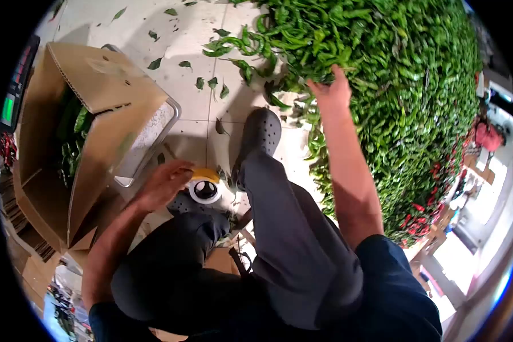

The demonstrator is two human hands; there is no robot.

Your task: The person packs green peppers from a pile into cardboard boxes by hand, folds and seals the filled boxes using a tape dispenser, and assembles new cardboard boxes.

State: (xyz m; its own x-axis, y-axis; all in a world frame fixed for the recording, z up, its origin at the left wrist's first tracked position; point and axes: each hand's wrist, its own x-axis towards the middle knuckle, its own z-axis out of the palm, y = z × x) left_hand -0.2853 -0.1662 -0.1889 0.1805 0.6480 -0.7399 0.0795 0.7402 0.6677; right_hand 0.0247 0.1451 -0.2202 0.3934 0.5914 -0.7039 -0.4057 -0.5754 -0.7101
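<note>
Leftmost, a dark device [12,97] with a green-lit display stands beside a stiff, matte cardboard box [100,165], its flaps raised and glossy green peppers [71,148] inside. Just right of it, a speckled panel [151,134] shows a smooth, rounded metallic rim. Nearer, the left hand [164,185] has its fingers curled beside a round white ring [205,200] with a yellow band [205,173]; whether they touch it cannot be told. Flat, pointed leaves [212,82] dot the pale tiled floor [179,105] beyond, left of a perforated grey clog [262,131]. Farther right, the right hand [333,94], thumb and forefinger spread, reaches the left edge of a broad heap of slender, shiny, curved green peppers [404,102]; its grip cannot be told. Wrinkled-looking red peppers [419,219] gather along the heap's near right side.
</note>
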